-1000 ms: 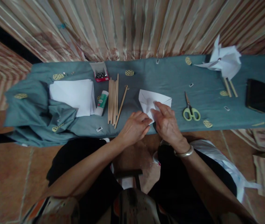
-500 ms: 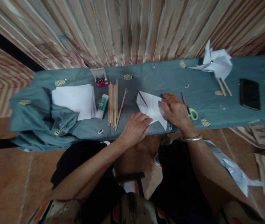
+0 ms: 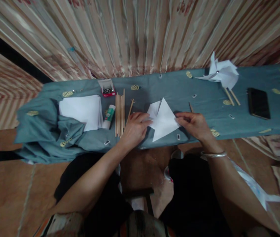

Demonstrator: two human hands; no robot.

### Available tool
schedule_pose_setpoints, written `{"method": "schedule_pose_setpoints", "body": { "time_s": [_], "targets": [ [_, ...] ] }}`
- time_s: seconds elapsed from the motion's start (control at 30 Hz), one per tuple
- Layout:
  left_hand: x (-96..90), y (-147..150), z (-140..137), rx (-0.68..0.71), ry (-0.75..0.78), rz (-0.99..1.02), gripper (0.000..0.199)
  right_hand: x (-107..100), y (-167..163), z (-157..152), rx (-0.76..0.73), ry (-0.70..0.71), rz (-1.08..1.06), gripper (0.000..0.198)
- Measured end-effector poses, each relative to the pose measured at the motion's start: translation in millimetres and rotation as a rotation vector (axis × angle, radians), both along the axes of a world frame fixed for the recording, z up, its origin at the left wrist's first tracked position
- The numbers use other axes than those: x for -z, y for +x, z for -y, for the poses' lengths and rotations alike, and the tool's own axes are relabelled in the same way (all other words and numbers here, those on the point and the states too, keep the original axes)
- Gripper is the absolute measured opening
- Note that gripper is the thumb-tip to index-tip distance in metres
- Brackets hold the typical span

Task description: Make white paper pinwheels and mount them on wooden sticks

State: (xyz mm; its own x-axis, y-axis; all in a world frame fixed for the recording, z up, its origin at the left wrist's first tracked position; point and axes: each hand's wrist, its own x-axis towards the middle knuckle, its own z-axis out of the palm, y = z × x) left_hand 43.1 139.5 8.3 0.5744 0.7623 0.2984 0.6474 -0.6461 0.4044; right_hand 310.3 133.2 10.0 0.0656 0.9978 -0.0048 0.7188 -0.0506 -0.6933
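Observation:
A white sheet of paper (image 3: 165,120) with slits cut into it lies on the cloth before me, one pointed flap facing up. My left hand (image 3: 135,127) pinches its left edge between thumb and fingers. At the right corner, the thumb and forefinger of my right hand (image 3: 190,123) close on the paper. Beside my left hand are several wooden sticks (image 3: 119,113), one lying apart and partly covered by the hand. The scissors (image 3: 190,107) show only a blade tip; my right hand hides the rest.
To the left are a glue stick (image 3: 109,117), a stack of white paper (image 3: 81,112) and an open red box of pins (image 3: 107,89). A paper pinwheel (image 3: 222,74) on sticks and a black phone (image 3: 258,102) lie right. Bunched cloth (image 3: 43,121) covers the left end.
The paper has been turned, and its pointed flap now faces right and up. My right hand has shifted right and down, covering the scissors' handles. The camera view has moved slightly.

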Motion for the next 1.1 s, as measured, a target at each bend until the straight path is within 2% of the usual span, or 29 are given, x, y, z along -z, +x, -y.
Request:
{"method": "schedule_pose_setpoints", "body": {
  "time_s": [0.2,0.3,0.5,0.7,0.93,1.0,1.1],
  "targets": [
    [-3.9,-3,-7,-0.08,0.036,0.013,0.048,-10,-13,23,0.004,-0.07,0.051,0.039],
    [-8.3,-4,-5,-0.097,0.084,0.054,0.048,-12,-19,29,-0.003,-0.087,0.067,0.038],
    [-11.0,4,10,0.009,0.122,0.098,0.026,-11,-14,33,0.07,-0.029,0.04,0.037],
    [-7.7,19,29,0.174,0.089,0.02,0.029,-6,-14,41,0.171,0.003,-0.056,0.033],
    [1.0,23,29,0.175,0.059,-0.151,0.027,-7,-27,50,0.05,-0.068,-0.042,0.025],
    [2.4,23,29,0.178,0.063,-0.147,0.026,-11,-26,51,0.038,-0.036,0.004,0.023],
    [2.9,22,29,0.185,0.079,-0.124,0.023,-16,-26,53,-0.016,0.093,0.042,0.022]
  ]
}}
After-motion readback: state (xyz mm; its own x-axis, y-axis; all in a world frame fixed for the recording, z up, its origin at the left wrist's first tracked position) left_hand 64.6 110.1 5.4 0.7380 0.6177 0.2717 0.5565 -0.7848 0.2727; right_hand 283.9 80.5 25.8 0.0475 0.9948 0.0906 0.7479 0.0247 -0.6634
